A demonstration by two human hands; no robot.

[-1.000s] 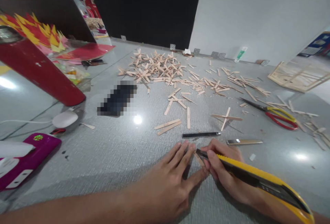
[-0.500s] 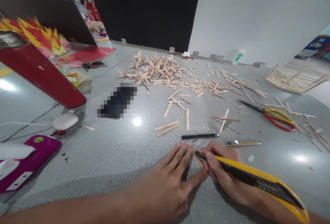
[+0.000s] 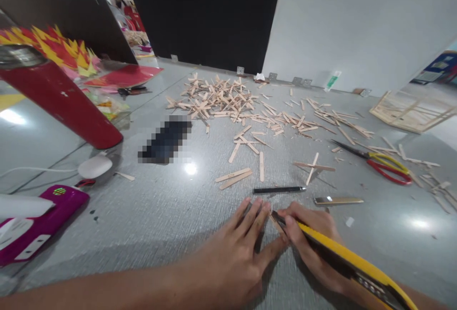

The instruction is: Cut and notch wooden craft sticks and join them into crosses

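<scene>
My right hand (image 3: 316, 238) is closed around a yellow and black utility knife (image 3: 346, 260), its tip angled down to the table. Under that tip lies a small wooden craft stick (image 3: 277, 225), partly hidden by my fingers. My left hand (image 3: 239, 248) lies low over the table, fingers stretched forward, with the index fingertip and thumb holding the stick at its two ends. Just beyond my hands is a black pen (image 3: 279, 190). To the right are a stick with a metallic piece at one end (image 3: 338, 201) and two crossed sticks (image 3: 313, 167).
A heap of craft sticks (image 3: 217, 98) spreads across the back. Scissors (image 3: 378, 162) with red and yellow handles lie right, near a stick frame (image 3: 410, 112). On the left are a blurred dark phone-like object (image 3: 166, 139), a red bottle (image 3: 67, 100) and a purple glue-gun-like device (image 3: 46, 222).
The view has shifted slightly, moving the scene a little rightward. The knife's handle end has dropped lower in view, while its tip stays at the stick. My left hand keeps its place.
</scene>
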